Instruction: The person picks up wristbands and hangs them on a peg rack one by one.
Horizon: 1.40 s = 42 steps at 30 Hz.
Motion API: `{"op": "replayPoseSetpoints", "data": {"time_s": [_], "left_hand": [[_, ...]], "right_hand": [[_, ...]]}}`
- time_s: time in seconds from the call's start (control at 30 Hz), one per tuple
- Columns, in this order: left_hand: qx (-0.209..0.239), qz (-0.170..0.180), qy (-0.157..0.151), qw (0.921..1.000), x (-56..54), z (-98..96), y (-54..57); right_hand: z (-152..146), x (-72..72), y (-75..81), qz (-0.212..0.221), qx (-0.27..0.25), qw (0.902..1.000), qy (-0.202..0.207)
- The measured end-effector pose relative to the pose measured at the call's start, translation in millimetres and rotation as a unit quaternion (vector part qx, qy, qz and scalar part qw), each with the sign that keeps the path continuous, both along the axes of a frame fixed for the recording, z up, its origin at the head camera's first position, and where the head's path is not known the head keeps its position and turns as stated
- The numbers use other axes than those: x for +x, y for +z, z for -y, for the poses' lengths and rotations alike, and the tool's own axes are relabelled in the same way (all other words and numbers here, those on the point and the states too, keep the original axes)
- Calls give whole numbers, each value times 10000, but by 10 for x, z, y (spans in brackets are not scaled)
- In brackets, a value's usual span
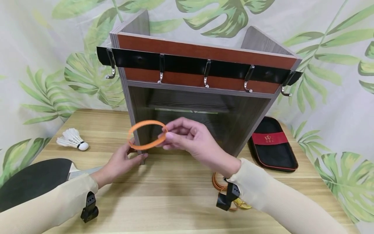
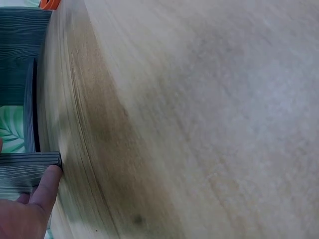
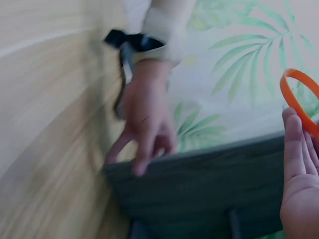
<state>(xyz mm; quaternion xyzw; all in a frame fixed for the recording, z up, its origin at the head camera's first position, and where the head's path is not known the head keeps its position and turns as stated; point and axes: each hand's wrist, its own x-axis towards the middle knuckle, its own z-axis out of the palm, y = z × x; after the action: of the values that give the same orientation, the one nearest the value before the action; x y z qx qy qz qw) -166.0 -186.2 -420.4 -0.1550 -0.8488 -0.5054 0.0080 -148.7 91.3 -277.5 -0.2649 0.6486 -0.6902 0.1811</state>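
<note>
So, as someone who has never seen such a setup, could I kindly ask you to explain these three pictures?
Certainly. There is no machine here: a person works with two bare hands. The wide picture comes from a camera worn on the head, looking forward and down. The other two come from small black cameras strapped to the wrists, each watching its own hand's work. On the table stands a rack with five hooks. To its left lie a shuttlecock and a paddle; to its right, a case; in front, orange loops, partly hidden. The right hand has an orange ring in its grip. The left hand holds the rack's side near the bottom.
</note>
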Motion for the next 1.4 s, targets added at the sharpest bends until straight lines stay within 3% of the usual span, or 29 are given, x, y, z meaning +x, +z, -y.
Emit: {"op": "replayPoseSetpoints", "data": {"time_s": [0.3,0.57,0.93,1.4], "left_hand": [[78,-52,-110,9999,-24,12,-30],[147,-220,-191,9995,-28,-32,-10],[303,-36,-325,9990,-64,1,-7],[236,-81,-268,9993,-22,21,-27]], "right_hand": [[441,13,253,111,-1217,9925,-67],[633,16,425,61,-1851,9822,-330],[743,-31,485,426,-1850,9788,-765],[727,-72,388,333,-1081,9929,-380]]}}
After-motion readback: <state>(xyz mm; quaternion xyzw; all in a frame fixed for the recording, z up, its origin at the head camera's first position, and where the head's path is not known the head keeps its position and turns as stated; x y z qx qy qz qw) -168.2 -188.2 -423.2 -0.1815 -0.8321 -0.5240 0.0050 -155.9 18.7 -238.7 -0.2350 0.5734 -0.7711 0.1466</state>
